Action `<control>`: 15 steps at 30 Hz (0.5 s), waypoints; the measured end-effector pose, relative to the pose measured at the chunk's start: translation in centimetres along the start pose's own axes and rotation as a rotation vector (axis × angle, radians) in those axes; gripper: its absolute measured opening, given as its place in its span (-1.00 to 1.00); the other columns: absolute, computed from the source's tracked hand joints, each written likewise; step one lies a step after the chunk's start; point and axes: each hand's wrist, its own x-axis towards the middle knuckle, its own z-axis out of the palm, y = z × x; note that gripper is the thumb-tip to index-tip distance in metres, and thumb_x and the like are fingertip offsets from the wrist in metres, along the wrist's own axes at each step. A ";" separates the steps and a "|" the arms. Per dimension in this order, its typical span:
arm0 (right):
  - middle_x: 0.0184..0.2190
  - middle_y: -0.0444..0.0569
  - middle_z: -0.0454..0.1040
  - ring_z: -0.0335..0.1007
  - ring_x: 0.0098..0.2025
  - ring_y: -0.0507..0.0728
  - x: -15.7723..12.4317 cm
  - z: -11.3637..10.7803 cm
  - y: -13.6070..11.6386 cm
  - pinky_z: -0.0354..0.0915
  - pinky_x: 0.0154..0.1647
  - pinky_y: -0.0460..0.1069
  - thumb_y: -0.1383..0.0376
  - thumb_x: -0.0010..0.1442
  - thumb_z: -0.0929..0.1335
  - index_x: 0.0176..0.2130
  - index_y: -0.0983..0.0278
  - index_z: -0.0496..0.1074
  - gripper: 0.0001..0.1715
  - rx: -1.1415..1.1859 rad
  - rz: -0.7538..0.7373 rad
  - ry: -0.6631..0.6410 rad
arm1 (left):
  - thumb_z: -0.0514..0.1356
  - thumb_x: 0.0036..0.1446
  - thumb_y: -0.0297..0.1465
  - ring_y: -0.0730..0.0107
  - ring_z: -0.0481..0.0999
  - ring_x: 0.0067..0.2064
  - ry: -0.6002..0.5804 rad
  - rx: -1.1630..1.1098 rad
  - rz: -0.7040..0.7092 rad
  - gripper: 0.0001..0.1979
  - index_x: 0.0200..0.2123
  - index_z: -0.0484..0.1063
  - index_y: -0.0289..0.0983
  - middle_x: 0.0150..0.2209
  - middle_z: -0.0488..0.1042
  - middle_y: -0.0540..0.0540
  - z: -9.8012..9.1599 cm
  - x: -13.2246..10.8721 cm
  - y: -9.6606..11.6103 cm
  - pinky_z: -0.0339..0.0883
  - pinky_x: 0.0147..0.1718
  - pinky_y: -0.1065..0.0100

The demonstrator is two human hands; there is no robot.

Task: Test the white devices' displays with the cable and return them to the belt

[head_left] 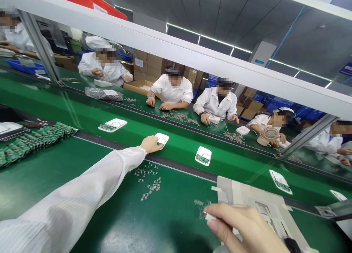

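White housing point(162, 137) first: smooth plastic, rounded corners, a thin curved dark line across its face, lying on the shiny green belt point(178, 145). Our left hand point(152, 144) touches its near-left part, fingers curled; fingertips partly hidden, so we can't tell if they're clamped on it. Our sleeve point(90, 187) is white, finely striped, creased. Our right hand point(239, 222) pinches a small whitish piece point(210, 216) between thumb and index, fingertips closed on it, a shiny bit at its end, above the smooth green table point(170, 220).

Between the hands, nearer the left, we see small metal parts point(151, 187), angular and loosely scattered. By the right hand, a flat greyish sheet point(233, 189) is taped down, with a black-handled tool point(292, 244) on it. Far left, a long row of green circuit boards point(33, 145), ridged, leaning together. More rounded white shells point(204, 152) sit spaced out along the belt, several with green boards inside. Across from us, co-workers point(172, 88) in white cloth coats sit at a table strewn with small parts point(180, 117).
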 end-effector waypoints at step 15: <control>-0.42 -0.17 0.61 0.56 -0.46 0.06 0.4 0.8 0.3 0.32 -0.50 -0.11 0.19 0.39 0.15 -0.16 0.16 0.42 -0.71 0.049 -0.039 -0.105 | 0.18 0.23 -0.26 0.23 0.46 -0.08 -0.110 -0.088 0.218 -0.71 -0.07 0.41 -0.33 -0.06 0.43 -0.17 -0.3 2.0 3.3 0.39 -0.09 0.10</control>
